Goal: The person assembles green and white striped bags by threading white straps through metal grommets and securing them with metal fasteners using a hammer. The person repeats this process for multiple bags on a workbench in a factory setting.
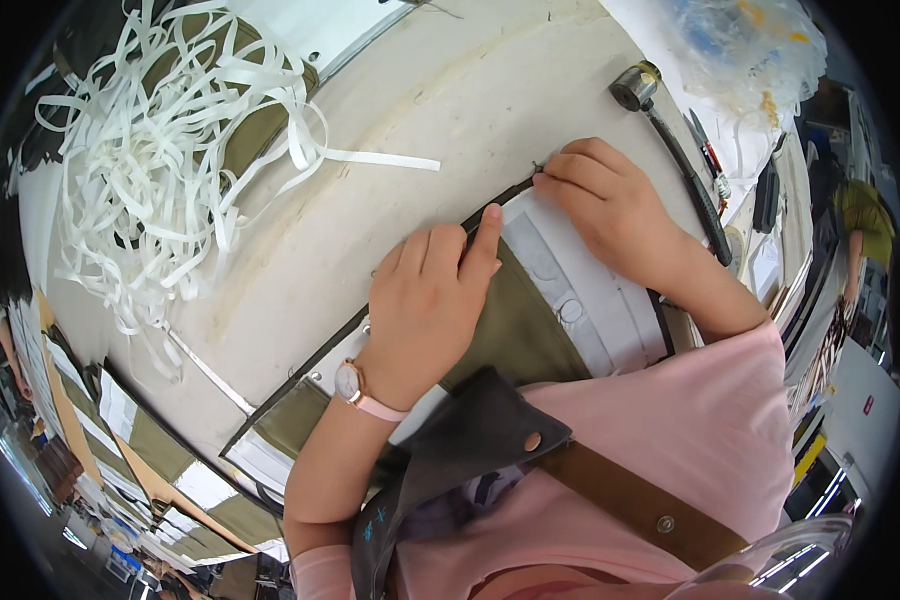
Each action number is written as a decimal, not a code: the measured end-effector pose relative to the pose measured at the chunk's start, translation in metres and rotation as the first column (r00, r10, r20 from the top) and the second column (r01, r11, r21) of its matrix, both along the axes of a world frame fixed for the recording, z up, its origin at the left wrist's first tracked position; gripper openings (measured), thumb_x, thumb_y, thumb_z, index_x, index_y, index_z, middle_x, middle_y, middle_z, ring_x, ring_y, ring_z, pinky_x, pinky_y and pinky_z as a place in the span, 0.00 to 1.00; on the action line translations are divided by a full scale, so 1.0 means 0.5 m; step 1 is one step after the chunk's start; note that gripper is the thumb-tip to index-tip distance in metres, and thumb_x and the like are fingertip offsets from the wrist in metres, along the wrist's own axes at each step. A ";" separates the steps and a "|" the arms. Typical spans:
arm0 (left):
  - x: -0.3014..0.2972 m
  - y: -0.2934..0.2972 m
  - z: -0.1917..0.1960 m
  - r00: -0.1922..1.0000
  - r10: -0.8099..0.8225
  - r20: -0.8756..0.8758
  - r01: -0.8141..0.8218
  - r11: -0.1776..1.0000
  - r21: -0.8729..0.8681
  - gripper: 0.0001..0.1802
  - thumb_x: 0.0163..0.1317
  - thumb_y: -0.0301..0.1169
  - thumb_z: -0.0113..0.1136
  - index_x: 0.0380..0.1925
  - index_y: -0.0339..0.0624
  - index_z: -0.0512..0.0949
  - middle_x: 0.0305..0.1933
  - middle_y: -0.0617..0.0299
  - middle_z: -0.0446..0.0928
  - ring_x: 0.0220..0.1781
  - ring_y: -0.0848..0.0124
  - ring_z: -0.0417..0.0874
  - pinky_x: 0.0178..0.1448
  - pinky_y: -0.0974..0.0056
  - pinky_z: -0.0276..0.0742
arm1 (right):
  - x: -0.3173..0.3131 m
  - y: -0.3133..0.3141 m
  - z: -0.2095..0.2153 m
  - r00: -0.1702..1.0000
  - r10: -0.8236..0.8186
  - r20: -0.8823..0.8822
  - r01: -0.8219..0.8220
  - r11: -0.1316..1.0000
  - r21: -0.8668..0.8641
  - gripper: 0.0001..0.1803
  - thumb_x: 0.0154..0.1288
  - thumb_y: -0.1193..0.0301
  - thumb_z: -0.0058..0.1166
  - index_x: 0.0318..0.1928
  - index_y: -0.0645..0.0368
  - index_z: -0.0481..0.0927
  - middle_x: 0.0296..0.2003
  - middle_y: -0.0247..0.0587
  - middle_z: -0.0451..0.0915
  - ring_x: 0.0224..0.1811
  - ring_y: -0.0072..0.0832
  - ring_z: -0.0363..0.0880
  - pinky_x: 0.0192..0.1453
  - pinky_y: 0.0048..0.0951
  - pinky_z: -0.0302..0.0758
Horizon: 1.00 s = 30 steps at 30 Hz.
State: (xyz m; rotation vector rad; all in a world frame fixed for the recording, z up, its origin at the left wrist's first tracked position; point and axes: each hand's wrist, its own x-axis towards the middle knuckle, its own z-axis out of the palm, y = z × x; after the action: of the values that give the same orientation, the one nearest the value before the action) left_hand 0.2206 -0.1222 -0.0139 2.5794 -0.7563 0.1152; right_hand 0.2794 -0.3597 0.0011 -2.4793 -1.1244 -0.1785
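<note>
A fabric panel [530, 320] in olive green and white, with dark binding along its border, lies across the table edge in front of me. At its far right corner the fingertips of my right hand [610, 215] pinch the bound edge. My left hand [425, 295] rests over the same far edge. Its fingers curl round the binding, and the index finger points along it toward the right hand. Silver snaps show beside the left wrist, and a clear round spot sits on the panel's white band. The undersides of both hands are hidden.
White tape [160, 180] lies in a tangled heap at the left. A hammer [680, 160] with a dark handle is at the right, near a clear plastic bag [750, 60]. More green and white panels [170, 455] are at lower left. Another person [865, 225] appears at far right.
</note>
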 end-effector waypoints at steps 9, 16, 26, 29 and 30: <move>0.046 -0.011 0.028 0.985 -0.023 -0.171 0.021 1.000 -0.012 0.33 0.60 0.37 0.68 0.68 0.57 0.73 0.29 0.63 0.66 0.28 0.67 0.73 0.30 0.63 0.72 | -0.016 0.004 0.006 0.983 -0.167 -0.078 0.173 0.983 0.069 0.16 0.54 0.79 0.56 0.45 0.66 0.80 0.42 0.44 0.79 0.47 0.41 0.78 0.51 0.35 0.78; 0.049 -0.013 0.041 0.982 -0.113 -0.149 0.137 0.976 0.167 0.30 0.60 0.29 0.62 0.66 0.52 0.75 0.30 0.61 0.66 0.28 0.66 0.74 0.29 0.63 0.74 | -0.023 0.000 0.014 0.999 0.011 0.046 -0.007 0.996 -0.086 0.14 0.53 0.77 0.58 0.42 0.68 0.83 0.41 0.43 0.79 0.48 0.40 0.78 0.51 0.35 0.80; 0.010 -0.019 0.006 0.999 -0.032 -0.029 0.032 0.999 -0.006 0.30 0.56 0.22 0.62 0.62 0.55 0.80 0.33 0.60 0.68 0.32 0.65 0.74 0.35 0.60 0.73 | -0.053 0.012 0.034 0.989 -0.043 0.141 0.066 0.984 -0.165 0.14 0.55 0.75 0.56 0.43 0.63 0.83 0.48 0.42 0.80 0.49 0.40 0.77 0.57 0.41 0.75; -0.010 -0.018 -0.008 0.998 -0.018 0.060 0.024 0.995 -0.094 0.27 0.57 0.23 0.64 0.59 0.51 0.81 0.34 0.59 0.69 0.35 0.62 0.75 0.38 0.58 0.73 | -0.041 -0.041 0.046 0.951 -0.209 0.227 0.260 0.940 -0.221 0.18 0.55 0.75 0.57 0.49 0.61 0.82 0.49 0.42 0.79 0.50 0.41 0.76 0.56 0.40 0.74; -0.014 -0.019 -0.006 0.998 0.024 0.063 -0.017 0.993 -0.113 0.26 0.57 0.23 0.64 0.59 0.49 0.81 0.34 0.59 0.69 0.35 0.62 0.75 0.39 0.58 0.73 | -0.038 -0.051 0.051 0.913 -0.313 0.264 0.367 0.910 -0.193 0.17 0.56 0.75 0.57 0.49 0.61 0.81 0.49 0.42 0.80 0.50 0.42 0.76 0.54 0.40 0.74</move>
State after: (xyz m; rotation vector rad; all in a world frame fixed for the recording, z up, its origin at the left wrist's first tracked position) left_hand 0.2136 -0.1318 -0.0169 2.4869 -0.7253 0.2408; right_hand 0.2604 -0.3850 0.0264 -2.9227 -0.8196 -0.4649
